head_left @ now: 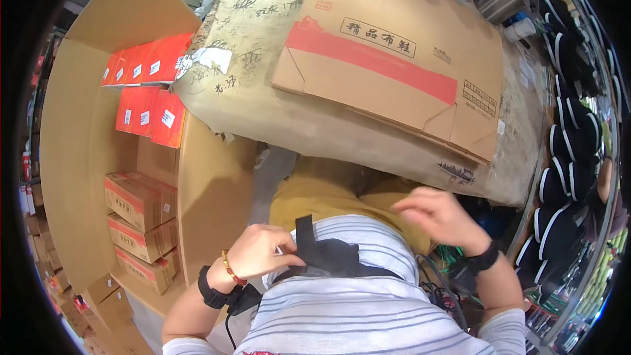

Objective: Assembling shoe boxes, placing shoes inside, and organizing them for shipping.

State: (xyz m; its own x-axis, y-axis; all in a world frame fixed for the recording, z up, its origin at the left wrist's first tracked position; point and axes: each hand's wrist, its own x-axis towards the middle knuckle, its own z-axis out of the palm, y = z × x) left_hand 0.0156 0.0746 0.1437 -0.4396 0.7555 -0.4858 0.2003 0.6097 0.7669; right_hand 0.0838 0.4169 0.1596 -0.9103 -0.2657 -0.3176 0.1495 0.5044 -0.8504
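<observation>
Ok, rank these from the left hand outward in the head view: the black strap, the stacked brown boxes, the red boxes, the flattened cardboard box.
1. Black strap: touching the left hand, at the chest.
2. Stacked brown boxes: to its left, inside the big carton.
3. Red boxes: higher up, far left.
4. Flattened cardboard box: on the table, up right.

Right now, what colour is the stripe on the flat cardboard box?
Red, on the flattened brown cardboard box; the head view shows it best.
</observation>
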